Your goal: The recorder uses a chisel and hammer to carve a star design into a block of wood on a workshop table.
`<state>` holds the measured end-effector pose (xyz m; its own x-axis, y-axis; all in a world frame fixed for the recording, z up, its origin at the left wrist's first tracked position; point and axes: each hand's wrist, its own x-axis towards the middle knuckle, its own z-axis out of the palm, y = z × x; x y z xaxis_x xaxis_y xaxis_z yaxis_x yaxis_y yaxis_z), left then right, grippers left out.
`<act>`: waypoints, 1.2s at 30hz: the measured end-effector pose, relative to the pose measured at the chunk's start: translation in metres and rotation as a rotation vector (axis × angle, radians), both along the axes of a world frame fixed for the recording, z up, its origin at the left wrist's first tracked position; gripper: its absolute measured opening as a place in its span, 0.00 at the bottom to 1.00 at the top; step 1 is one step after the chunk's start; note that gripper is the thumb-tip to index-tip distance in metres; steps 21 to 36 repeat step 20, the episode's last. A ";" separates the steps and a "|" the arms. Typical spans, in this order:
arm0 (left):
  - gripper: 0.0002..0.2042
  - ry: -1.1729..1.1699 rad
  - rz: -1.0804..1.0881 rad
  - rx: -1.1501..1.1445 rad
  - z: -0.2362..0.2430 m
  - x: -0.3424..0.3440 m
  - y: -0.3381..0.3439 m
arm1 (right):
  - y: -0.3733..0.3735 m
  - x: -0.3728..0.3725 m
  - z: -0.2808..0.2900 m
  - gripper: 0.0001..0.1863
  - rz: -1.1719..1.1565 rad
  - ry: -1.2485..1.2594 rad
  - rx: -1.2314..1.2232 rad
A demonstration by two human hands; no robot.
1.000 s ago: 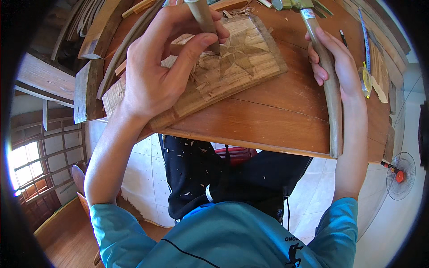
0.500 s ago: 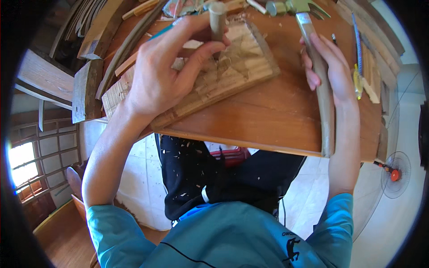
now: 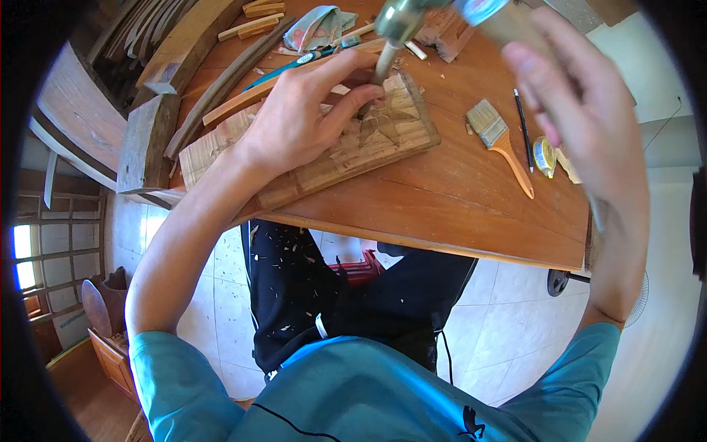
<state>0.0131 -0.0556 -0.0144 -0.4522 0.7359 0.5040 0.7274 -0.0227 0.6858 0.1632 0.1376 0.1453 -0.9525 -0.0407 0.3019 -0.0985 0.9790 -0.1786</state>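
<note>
My left hand pinches a chisel between thumb and fingers and holds it nearly upright. Its lower end meets the carved top of a thick wooden board, which lies slanted on the table under my hand. In my right hand, raised at the upper right and blurred, is a hammer. The hammer's metal head is over the top of the chisel, touching or very close to it. Part of the hammer is cut off by the upper edge of the picture. Loose chips lie on the carved face.
On the brown table lie a paintbrush, a dark pencil and a round yellow item at right. A cloth, a curved wooden strip and wooden blocks sit to the left and behind.
My right hand has lifted the hammer and swung its head leftward over the chisel. The paintbrush has come into sight. My left hand still grips the chisel, now tilted more.
</note>
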 end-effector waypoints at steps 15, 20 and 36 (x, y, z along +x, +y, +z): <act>0.13 -0.207 -0.176 -0.135 0.009 -0.014 0.015 | 0.059 -0.015 -0.060 0.20 -0.197 -0.085 -0.747; 0.12 -0.163 -0.166 -0.231 0.010 -0.019 0.021 | 0.064 -0.010 -0.102 0.20 -0.208 -0.170 -1.048; 0.12 -0.163 -0.166 -0.231 0.010 -0.019 0.021 | 0.064 -0.010 -0.102 0.20 -0.208 -0.170 -1.048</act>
